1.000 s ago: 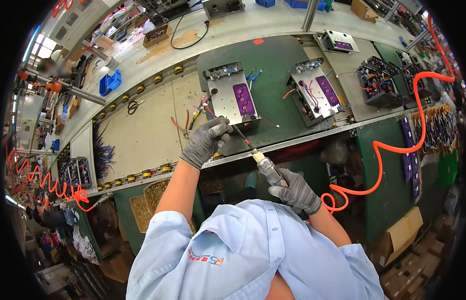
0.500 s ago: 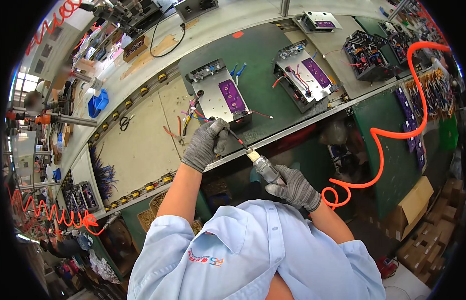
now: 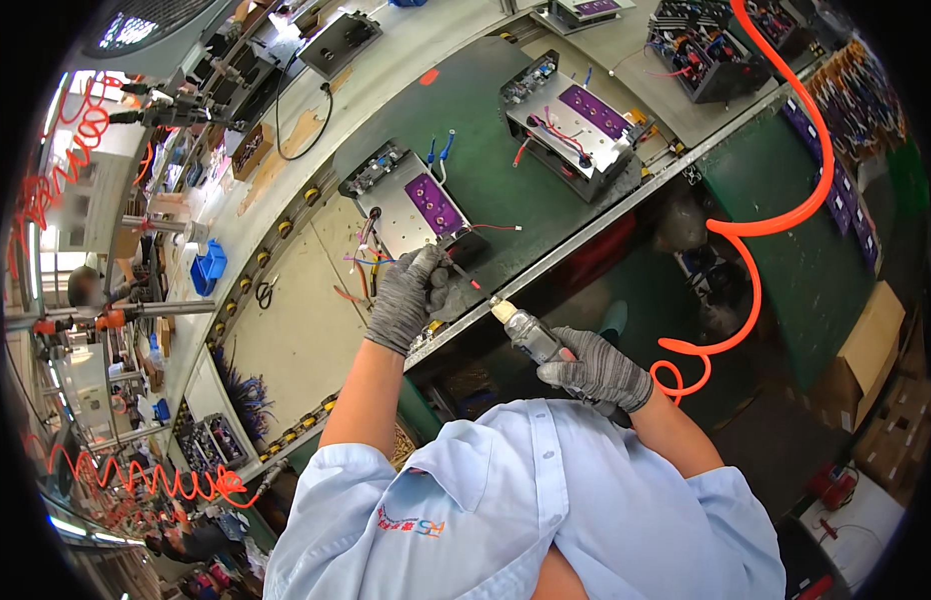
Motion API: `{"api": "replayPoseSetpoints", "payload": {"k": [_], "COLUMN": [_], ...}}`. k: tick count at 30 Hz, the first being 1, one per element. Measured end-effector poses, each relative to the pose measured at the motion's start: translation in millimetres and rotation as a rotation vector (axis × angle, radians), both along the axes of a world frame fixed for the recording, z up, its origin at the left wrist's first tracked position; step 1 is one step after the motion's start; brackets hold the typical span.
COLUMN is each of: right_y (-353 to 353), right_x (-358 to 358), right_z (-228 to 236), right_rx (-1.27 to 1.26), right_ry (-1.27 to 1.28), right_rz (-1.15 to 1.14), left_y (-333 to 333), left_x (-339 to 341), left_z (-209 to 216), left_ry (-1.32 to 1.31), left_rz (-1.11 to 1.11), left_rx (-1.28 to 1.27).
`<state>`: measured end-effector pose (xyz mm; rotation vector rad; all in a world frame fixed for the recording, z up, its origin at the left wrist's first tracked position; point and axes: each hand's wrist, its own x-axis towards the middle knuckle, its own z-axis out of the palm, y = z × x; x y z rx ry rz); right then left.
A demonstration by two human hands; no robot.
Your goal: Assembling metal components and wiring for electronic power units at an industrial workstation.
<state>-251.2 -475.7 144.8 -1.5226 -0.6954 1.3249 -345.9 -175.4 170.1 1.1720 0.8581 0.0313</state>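
Observation:
My right hand (image 3: 598, 372), in a grey knit glove, is wrapped round a pneumatic screwdriver (image 3: 532, 336) with a pale nose. Its long thin bit (image 3: 471, 280), banded in red, points up and left to my gloved left hand (image 3: 404, 298). The left fingers are curled together by the bit's tip, at the near edge of a metal electronics unit (image 3: 401, 228). Whatever they pinch is hidden. That unit carries a purple board (image 3: 435, 205), a circuit board at its far end and loose wires. A similar unit (image 3: 576, 130) with red wires stands to its right.
Both units rest on a green mat (image 3: 466, 150). Pliers (image 3: 351, 295) lie by my left hand, scissors (image 3: 266, 293) farther left. An orange coiled hose (image 3: 761, 228) hangs at the right. A blue bin (image 3: 208, 268) stands at the left; black units (image 3: 701, 55) sit at the far right.
The view has turned, so the bench and units appear farther left. Both hands keep nearly the same hold, and the left fingers are now against the unit's near edge.

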Motion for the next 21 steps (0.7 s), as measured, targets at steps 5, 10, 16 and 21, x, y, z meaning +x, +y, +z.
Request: {"api": "replayPoseSetpoints", "payload": {"k": [5, 10, 16, 21], "right_y": [-5, -3, -2, -5], "right_x": [-2, 4, 4, 8], "right_z": [-2, -1, -3, -3], "right_rx": [0.013, -0.064, -0.033, 0.021], "right_ry": [0.004, -0.059, -0.165, 0.43], "right_rz": [-0.004, 0.049, 0.034, 0.019], "left_y": [1, -2, -5, -4], "left_x": [2, 4, 8, 9], "left_z": [-5, -4, -5, 5], "left_ry": [0.027, 0.055, 0.173, 0.112], "left_rz": [-0.037, -0.022, -0.078, -0.131], "left_rx": [0.019, 0.056, 0.301, 0.254]}}
